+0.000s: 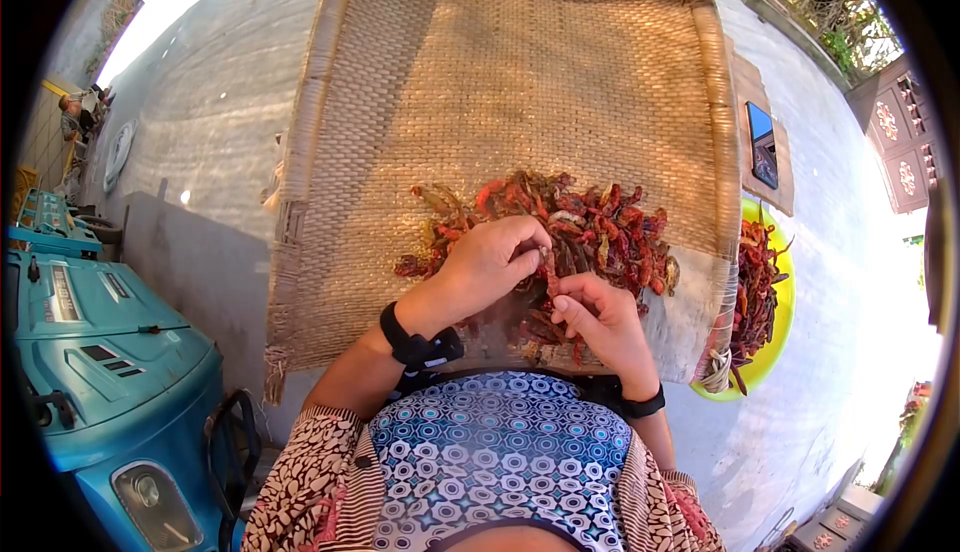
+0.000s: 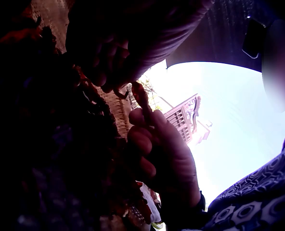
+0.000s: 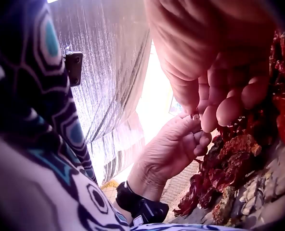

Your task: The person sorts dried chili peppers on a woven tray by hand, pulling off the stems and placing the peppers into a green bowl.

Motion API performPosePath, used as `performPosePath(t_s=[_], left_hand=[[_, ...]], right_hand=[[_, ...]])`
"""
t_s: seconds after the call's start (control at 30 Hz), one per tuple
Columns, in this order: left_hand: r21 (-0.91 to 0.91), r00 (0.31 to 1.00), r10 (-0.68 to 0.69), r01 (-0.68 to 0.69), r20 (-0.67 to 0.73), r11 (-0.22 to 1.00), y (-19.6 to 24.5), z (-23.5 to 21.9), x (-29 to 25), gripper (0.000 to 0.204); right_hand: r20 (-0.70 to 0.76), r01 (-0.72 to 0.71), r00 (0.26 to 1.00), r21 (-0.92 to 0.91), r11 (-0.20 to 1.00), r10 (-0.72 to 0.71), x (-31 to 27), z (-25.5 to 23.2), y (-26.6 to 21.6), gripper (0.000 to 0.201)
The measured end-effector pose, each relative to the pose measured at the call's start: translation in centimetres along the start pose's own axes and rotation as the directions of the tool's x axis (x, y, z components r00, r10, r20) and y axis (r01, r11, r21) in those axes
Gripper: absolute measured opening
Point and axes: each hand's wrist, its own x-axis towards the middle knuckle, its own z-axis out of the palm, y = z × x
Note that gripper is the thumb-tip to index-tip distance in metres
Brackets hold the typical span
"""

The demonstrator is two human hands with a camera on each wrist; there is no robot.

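Between both hands is a dried red chili pepper [image 1: 551, 274], upright in the head view. My left hand [image 1: 497, 255] pinches its upper end between thumb and forefinger. The lower end is pinched by my right hand [image 1: 603, 324]. In the left wrist view the dark chili [image 2: 140, 96] spans the gap between the two sets of fingertips. Right under and beyond the hands lies a heap of dried chilies [image 1: 610, 237], dark red to brown, on a woven tray [image 1: 520, 72]. Seen from the right wrist, wrinkled chilies [image 3: 234, 149] lie close below the fingers.
A yellow basin [image 1: 785, 322] heaped with more dried chilies stands right of the tray. Above it a phone [image 1: 762, 144] lies on a flat board [image 1: 785, 177]. A teal vehicle [image 1: 120, 352] stands close on the left. The tray's raised rim [image 1: 300, 167] borders its sides.
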Motion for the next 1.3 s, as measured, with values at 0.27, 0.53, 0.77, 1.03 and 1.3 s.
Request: performPosePath(t_s=[0.27, 0.53, 0.77, 1.03, 1.3], left_hand=[[0.010, 1.000, -0.021, 0.021, 0.017, 1.000, -0.3, -0.1, 0.0, 0.012], [-0.043, 0.995, -0.073, 0.076, 0.066, 0.996, -0.3, -0.4, -0.2, 0.017], [-0.065, 0.994, -0.081, 0.086, 0.080, 0.994, -0.9, -0.4, -0.3, 0.017], [-0.046, 0.989, -0.094, 0.100, 0.111, 0.994, -0.7, -0.6, -0.2, 0.017], [-0.020, 0.989, -0.093, 0.095, 0.115, 0.995, -0.7, -0.6, -0.3, 0.019]], right_hand=[[-0.079, -0.016, 0.997, 0.118, 0.993, 0.026, 0.0, -0.2, 0.0, 0.012], [-0.084, -0.039, 0.995, 0.150, 0.988, 0.052, -0.1, -0.6, 0.5, 0.012], [-0.219, 0.013, 0.975, 0.253, 0.967, 0.044, -0.2, -0.8, 0.9, 0.014], [-0.435, 0.148, 0.900, 0.260, 0.954, -0.021, -0.7, -2.3, 0.7, 0.017], [-0.685, 0.309, 0.728, 0.355, 0.882, 0.021, -0.8, -5.8, 2.4, 0.015]])
